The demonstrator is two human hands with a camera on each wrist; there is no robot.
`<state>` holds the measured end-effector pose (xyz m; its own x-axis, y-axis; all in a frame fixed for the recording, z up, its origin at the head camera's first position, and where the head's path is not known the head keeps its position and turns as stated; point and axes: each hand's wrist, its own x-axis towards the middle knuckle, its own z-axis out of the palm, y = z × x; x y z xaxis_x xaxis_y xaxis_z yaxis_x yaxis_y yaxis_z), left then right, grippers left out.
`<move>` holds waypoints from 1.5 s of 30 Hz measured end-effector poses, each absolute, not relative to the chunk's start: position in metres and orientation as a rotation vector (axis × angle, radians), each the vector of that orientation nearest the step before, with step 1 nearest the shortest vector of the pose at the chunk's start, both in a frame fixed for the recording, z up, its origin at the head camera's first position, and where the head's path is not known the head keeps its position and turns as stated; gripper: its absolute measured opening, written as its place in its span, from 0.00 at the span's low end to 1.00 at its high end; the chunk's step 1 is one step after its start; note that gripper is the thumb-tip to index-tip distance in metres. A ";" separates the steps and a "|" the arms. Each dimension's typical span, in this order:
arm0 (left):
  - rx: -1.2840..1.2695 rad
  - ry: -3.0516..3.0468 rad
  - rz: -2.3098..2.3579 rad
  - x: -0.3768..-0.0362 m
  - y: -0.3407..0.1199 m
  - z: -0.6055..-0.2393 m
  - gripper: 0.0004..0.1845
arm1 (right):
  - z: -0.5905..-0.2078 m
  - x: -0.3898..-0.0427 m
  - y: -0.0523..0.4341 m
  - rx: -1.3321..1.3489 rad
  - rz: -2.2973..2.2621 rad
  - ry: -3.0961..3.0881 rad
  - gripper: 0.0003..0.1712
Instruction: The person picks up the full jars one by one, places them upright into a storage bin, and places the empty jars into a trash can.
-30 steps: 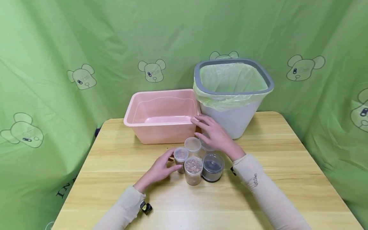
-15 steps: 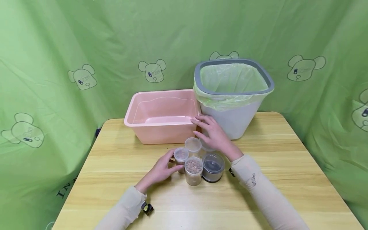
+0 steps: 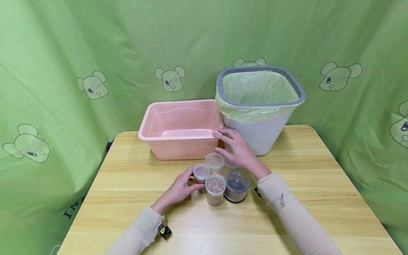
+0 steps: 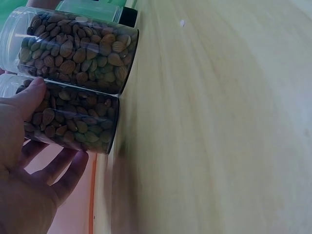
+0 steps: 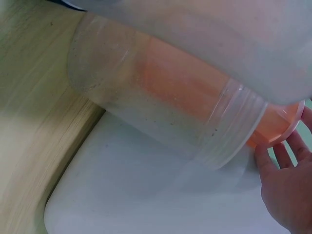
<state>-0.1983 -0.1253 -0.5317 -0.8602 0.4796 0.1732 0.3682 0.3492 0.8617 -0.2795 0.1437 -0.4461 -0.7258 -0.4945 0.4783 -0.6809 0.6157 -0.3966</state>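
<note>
Two clear jars of almonds stand upright on the table, a smaller jar (image 3: 201, 172) and a wider almond jar (image 3: 215, 193) beside it. My left hand (image 3: 181, 187) is round the smaller jar; in the left wrist view its thumb lies on the jar's wall and its fingers pass along the other side. My right hand (image 3: 237, 147) is spread over a clear jar (image 5: 156, 97), fingertips right at the corner of the pink tub (image 3: 181, 148). Another clear jar (image 3: 214, 161) stands behind the almond jars, and a round dark-based container (image 3: 236, 186) is at their right.
A white bin (image 3: 258, 131) with a grey rim and green liner stands at the back right, close against the pink tub. The wooden table (image 3: 143, 212) ends just behind them, before a green curtain (image 3: 127, 42). A small pale speck (image 4: 182, 23) lies on the table.
</note>
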 end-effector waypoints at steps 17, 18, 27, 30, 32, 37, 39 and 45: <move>0.788 2.538 1.552 -0.197 -0.133 -0.517 0.34 | -0.447 -0.279 0.145 0.946 0.823 -2.513 0.33; 0.783 2.547 1.547 -0.197 -0.134 -0.514 0.35 | -0.448 -0.279 0.145 0.946 0.820 -2.515 0.33; 0.761 2.610 1.585 -0.202 -0.148 -0.483 0.36 | -0.449 -0.279 0.146 0.940 0.811 -2.528 0.34; 0.782 2.628 1.599 -0.205 -0.152 -0.474 0.35 | -0.449 -0.279 0.146 0.941 0.807 -2.529 0.34; 0.795 2.651 1.597 -0.207 -0.155 -0.468 0.35 | -0.449 -0.279 0.146 0.942 0.803 -2.529 0.33; 0.834 2.700 1.607 -0.211 -0.161 -0.451 0.34 | -0.450 -0.280 0.145 0.948 0.797 -2.527 0.33; 0.845 2.711 1.618 -0.213 -0.164 -0.443 0.34 | -0.450 -0.280 0.145 0.947 0.796 -2.529 0.33; 0.843 2.706 1.671 -0.217 -0.171 -0.423 0.33 | -0.448 -0.280 0.144 0.947 0.802 -2.528 0.34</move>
